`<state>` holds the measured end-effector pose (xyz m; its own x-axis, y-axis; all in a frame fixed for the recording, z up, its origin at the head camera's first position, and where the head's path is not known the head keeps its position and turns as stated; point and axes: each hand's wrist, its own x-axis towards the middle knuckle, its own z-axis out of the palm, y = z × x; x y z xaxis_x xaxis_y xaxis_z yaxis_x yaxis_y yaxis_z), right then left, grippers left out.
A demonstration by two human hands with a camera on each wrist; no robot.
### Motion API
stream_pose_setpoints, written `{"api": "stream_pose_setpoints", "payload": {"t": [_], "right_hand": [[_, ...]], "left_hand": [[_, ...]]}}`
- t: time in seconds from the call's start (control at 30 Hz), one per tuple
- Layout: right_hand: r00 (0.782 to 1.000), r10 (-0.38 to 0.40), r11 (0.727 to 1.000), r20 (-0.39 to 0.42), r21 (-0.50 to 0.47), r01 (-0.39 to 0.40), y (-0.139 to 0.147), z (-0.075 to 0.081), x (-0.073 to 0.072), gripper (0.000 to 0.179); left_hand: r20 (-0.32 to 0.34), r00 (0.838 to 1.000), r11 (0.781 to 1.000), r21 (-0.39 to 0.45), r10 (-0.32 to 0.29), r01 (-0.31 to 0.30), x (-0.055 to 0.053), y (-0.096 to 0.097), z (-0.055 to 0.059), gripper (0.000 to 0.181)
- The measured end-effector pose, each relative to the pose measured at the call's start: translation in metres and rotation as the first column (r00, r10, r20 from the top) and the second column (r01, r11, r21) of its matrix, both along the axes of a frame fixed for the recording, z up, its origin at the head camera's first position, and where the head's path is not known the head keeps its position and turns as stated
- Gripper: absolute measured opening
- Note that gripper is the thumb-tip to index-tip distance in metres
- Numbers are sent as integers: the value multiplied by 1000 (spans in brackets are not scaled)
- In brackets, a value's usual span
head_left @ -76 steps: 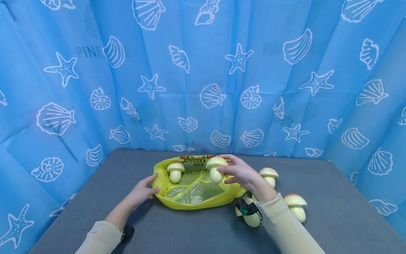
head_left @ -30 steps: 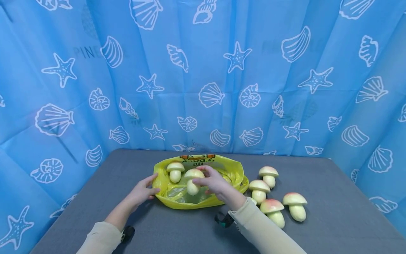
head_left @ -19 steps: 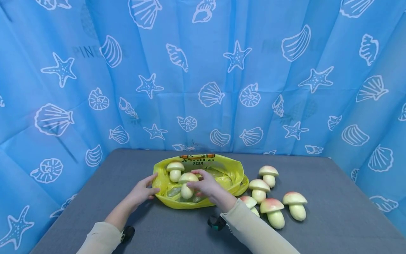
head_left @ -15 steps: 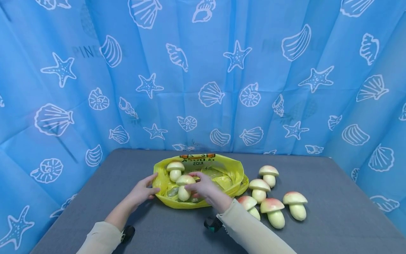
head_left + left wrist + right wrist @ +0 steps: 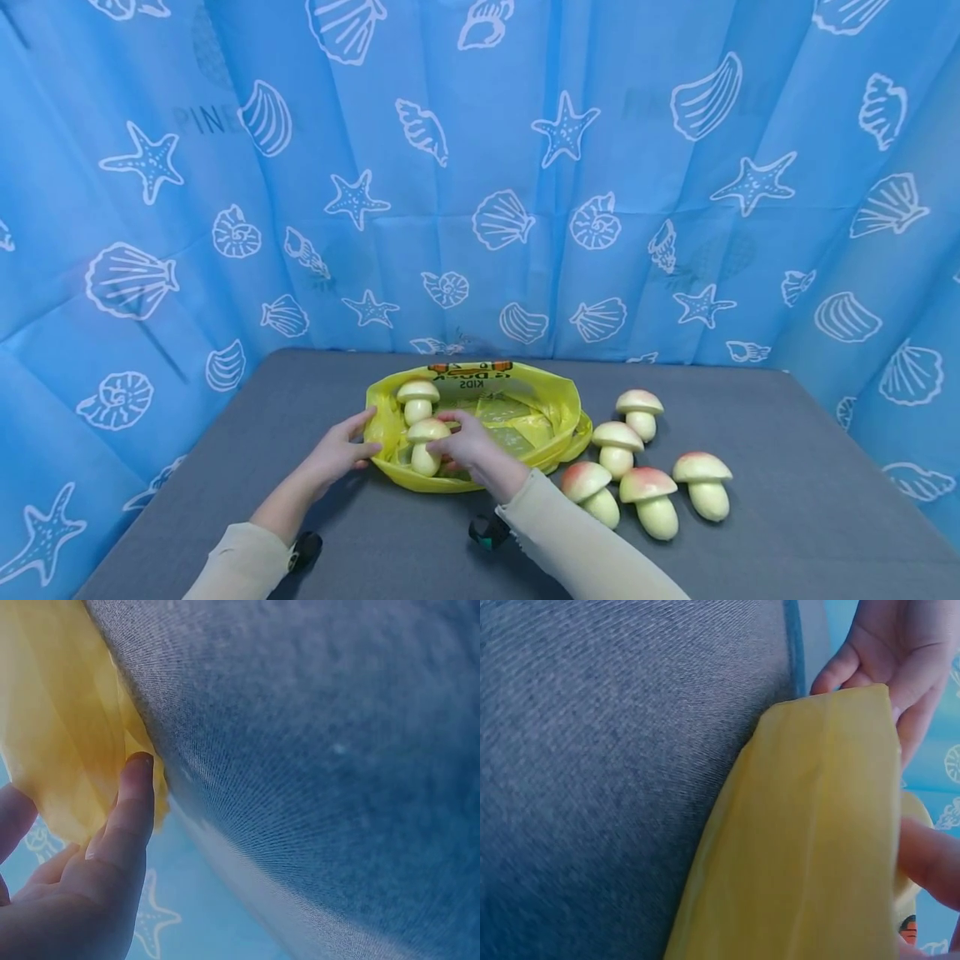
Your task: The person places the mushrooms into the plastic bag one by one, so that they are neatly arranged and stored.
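A yellow plastic bag (image 5: pixel 525 471) with dark lettering lies open-mouthed on the grey table. My right hand (image 5: pixel 472 450) pinches a cream toy mushroom (image 5: pixel 425 431) by its right side, low inside the bag's left half. Just behind it, another cream mushroom (image 5: pixel 417 392) stands upright in the bag. My left hand (image 5: pixel 337 454) touches the bag's left end, thumb and fingers spread on either side. In the left wrist view its straight fingers (image 5: pixel 135 795) lie along the yellow plastic. The right wrist view shows the bag's wall hiding most of the held mushroom.
Several pale mushrooms with pinkish caps, among them a front one (image 5: pixel 651 500) and a rightmost one (image 5: pixel 703 483), sit on the table (image 5: pixel 795 533) right of the bag. A blue curtain (image 5: pixel 480 167) with white shell prints hangs behind the table.
My right hand has carried the mushroom leftward and down into the bag, beside the one standing there. The left hand has stayed at the bag's left end.
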<state>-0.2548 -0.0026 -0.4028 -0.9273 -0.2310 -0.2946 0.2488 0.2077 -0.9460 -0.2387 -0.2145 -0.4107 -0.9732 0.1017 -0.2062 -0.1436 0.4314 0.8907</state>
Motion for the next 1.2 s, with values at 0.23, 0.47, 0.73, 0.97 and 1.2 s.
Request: {"api": "stream_pose_setpoints", "payload": {"t": [0.23,0.47,0.73,0.97,1.2], "right_hand": [[999,3,1000,33,16,-4,-5,-4,-1,51],[998,0,999,62,37,-2,-11,-5,-1,49],[997,37,998,66,54,-41,-12,-3,-2,51],[995,65,996,75,63,-70,-9,-3,-5,57],[993,79,994,93,61,-85,-5,0,-7,64]], "left_hand": [[-8,1000,1000,-1,4,-4,1,2,0,64],[-11,1000,1000,-3,-5,5,1,1,1,64],[-8,1000,1000,-10,-7,7,1,1,1,64],[-8,1000,1000,-4,-5,5,1,0,0,64],[-6,1000,1000,0,-8,8,1,-1,-1,64]]}}
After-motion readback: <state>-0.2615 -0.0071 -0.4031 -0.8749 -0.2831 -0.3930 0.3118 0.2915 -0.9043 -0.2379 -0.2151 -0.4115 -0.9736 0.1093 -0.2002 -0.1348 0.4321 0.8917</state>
